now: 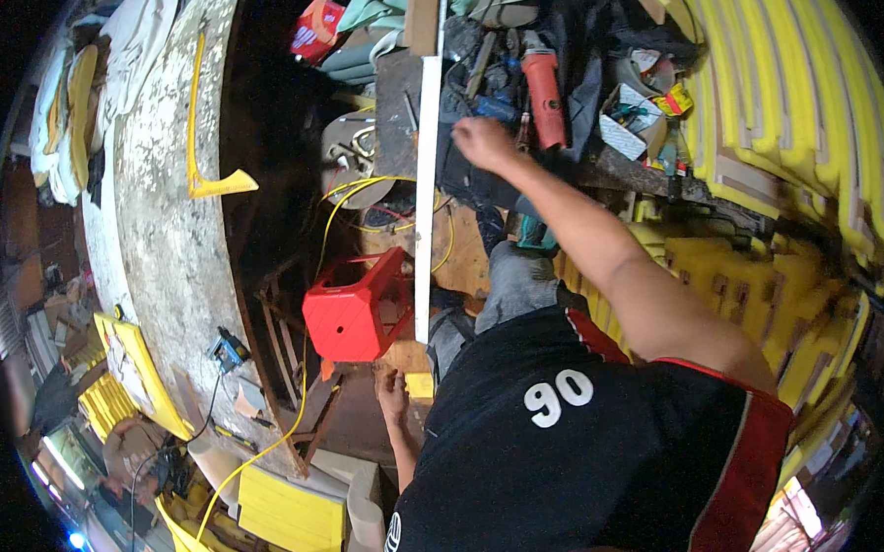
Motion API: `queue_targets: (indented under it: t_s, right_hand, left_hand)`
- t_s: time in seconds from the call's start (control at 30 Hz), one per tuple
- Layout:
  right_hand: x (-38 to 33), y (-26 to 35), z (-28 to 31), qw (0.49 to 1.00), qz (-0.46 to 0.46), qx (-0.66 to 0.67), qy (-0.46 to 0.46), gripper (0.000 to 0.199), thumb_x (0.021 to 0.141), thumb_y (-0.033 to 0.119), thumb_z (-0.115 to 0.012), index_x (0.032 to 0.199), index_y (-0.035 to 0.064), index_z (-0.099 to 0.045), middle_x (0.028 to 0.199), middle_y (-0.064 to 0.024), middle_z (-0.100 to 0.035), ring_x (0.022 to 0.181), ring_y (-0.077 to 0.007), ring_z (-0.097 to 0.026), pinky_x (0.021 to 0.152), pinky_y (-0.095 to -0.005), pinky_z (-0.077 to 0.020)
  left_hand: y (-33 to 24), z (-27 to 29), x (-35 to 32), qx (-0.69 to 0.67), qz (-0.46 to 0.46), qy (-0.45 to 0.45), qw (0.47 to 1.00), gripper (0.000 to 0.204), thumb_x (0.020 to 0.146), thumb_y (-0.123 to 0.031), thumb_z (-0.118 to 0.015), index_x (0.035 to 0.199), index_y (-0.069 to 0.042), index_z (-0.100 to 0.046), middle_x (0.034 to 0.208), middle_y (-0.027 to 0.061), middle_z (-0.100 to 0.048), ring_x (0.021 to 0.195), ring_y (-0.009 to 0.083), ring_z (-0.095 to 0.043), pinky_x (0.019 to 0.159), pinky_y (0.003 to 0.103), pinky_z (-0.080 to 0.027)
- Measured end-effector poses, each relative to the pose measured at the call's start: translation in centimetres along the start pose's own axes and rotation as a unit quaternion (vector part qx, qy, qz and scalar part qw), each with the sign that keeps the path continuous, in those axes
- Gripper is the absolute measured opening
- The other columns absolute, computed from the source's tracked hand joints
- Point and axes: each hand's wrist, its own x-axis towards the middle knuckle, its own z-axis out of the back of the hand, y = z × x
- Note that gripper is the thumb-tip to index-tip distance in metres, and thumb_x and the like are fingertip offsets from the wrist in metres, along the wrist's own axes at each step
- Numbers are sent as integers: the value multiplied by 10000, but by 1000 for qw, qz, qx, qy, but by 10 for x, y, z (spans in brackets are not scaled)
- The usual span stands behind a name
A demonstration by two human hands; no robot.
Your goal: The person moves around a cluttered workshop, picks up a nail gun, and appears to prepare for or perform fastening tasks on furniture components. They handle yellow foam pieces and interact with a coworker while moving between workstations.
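My right arm reaches forward, and my right hand [486, 144] is closed, fingers curled, just right of a long white strip [426, 188]. Whatever it may pinch is hidden. Dark cloth [472, 181] lies below that hand, and a red cylindrical power tool [545, 99] lies to its right. My left hand [393, 392] is low on the left side of my body, fingers curled in with nothing visible in them. Above it stands a red plastic stool [345, 320]. The white strip runs from the top of the view down to my lap.
A worn whitish bench [169, 229] on the left bears a yellow angled piece [200, 153] and a blue power tool [230, 350]. Yellow-edged curved pieces [789, 93] are stacked at right. A yellow cable [300, 420] crosses the floor. Small open boxes [632, 120] hold odds and ends.
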Motion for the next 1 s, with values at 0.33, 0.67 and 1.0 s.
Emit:
queue_targets:
  t_s: [0.33,0.67,1.0]
  right_hand:
    - [-4,8,-15,928,17,-190,-321,431,800,162,-600,1176,-21,-497,1221,-192,-456,1156,-397,-397,998,-489,-326]
    - [17,-42,9,967,-30,-233,-98,530,779,166,-665,1255,68,-456,1376,-192,-336,1251,-444,-323,1024,-504,-340]
    - [21,-5,50,987,-24,7,-156,621,721,284,-725,1192,-48,-494,1265,-227,-458,1179,-367,-461,1002,-394,-372]
  left_hand:
    - [-11,-5,-28,2,13,-36,999,371,907,-285,-601,1150,-8,-556,831,15,-585,689,92,-519,576,248,-433]
    - [8,-30,-32,-20,45,-27,998,392,899,-328,-607,1162,-44,-543,826,5,-572,678,102,-508,574,265,-424]
    - [33,-22,5,-8,-37,0,999,387,902,-312,-612,1133,-8,-549,772,3,-562,639,82,-509,547,229,-413]
